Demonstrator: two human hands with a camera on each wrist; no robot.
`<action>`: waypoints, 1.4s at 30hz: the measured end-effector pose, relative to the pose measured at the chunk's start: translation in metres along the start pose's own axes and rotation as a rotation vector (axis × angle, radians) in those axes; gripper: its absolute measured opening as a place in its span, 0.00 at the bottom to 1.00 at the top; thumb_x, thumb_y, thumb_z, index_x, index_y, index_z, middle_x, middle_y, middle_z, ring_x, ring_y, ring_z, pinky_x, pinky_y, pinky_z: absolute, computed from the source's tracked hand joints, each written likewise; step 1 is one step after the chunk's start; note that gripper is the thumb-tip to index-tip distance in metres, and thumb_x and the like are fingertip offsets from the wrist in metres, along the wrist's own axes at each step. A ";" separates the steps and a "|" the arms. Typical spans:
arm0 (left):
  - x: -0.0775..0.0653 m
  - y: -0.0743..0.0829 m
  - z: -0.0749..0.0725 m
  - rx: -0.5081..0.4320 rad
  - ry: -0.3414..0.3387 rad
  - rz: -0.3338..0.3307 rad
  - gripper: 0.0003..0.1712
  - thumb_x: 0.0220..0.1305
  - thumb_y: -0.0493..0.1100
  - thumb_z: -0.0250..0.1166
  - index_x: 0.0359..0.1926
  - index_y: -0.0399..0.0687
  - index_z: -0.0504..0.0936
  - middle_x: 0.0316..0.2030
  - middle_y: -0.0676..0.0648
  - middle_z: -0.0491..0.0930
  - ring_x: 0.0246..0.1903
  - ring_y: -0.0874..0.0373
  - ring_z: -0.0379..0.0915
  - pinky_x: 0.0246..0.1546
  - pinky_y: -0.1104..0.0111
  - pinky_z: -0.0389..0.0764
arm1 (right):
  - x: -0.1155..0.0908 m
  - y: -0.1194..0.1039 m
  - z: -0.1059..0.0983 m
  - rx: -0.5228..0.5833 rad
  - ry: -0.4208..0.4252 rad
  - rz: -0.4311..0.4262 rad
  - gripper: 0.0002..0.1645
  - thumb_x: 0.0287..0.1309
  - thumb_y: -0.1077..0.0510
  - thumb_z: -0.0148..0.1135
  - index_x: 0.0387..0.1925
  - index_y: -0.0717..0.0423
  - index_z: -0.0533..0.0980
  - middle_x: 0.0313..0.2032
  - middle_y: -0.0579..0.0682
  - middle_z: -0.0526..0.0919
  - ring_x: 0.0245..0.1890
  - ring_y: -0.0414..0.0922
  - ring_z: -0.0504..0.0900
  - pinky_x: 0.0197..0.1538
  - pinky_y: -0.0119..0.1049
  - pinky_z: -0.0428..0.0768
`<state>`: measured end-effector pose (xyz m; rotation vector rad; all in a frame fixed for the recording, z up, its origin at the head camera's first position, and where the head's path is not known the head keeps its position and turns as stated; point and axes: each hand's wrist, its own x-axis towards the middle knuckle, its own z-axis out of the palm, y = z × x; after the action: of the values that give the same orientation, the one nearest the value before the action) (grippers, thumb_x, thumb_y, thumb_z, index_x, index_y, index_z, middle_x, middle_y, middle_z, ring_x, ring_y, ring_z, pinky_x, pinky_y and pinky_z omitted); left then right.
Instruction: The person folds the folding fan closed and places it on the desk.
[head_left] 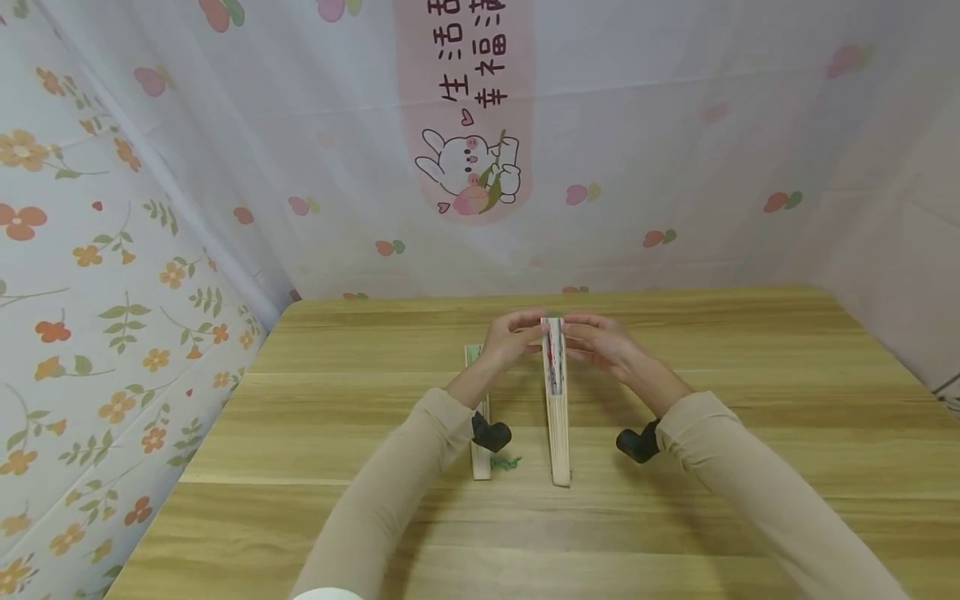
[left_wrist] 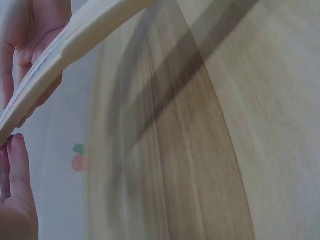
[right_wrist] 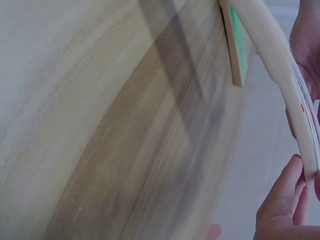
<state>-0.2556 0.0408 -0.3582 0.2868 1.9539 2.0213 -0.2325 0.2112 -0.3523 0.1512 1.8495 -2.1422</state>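
A folded folding fan (head_left: 557, 408) with pale wooden ribs and a printed leaf showing red and grey points away from the person, over the table. My left hand (head_left: 513, 337) pinches its far end from the left side. My right hand (head_left: 602, 340) pinches the same end from the right, its fingertips against the fan's edge (right_wrist: 295, 115) in the right wrist view. A second folded fan (head_left: 481, 467) with a green leaf lies to the left, partly hidden under the left forearm. Beside its near end rests a green tassel (head_left: 506, 462).
The wood-grain table (head_left: 300, 467) reaches back to a printed curtain (head_left: 637, 150) with a rabbit picture. Another curtain (head_left: 120, 317), flowered, hangs along the left. Dark wrist mounts (head_left: 640, 444) sit beneath both cuffs.
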 end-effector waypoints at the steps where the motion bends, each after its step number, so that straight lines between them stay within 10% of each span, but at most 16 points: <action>1: 0.005 -0.005 -0.001 -0.008 0.002 -0.009 0.19 0.57 0.37 0.60 0.51 0.37 0.74 0.44 0.44 0.75 0.42 0.54 0.73 0.45 0.60 0.75 | 0.001 0.001 0.000 0.004 0.002 0.004 0.29 0.60 0.63 0.51 0.60 0.68 0.55 0.36 0.45 0.76 0.36 0.39 0.77 0.50 0.36 0.73; 42: 0.022 -0.048 -0.005 0.117 0.033 -0.192 0.20 0.53 0.30 0.61 0.50 0.36 0.75 0.45 0.41 0.77 0.43 0.54 0.74 0.41 0.69 0.76 | 0.033 0.036 -0.007 -0.248 0.030 0.052 0.27 0.58 0.69 0.50 0.58 0.72 0.58 0.52 0.66 0.67 0.32 0.40 0.79 0.45 0.38 0.76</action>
<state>-0.2736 0.0452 -0.4078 0.0890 2.0388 1.8063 -0.2536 0.2086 -0.3963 0.1742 2.0851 -1.8665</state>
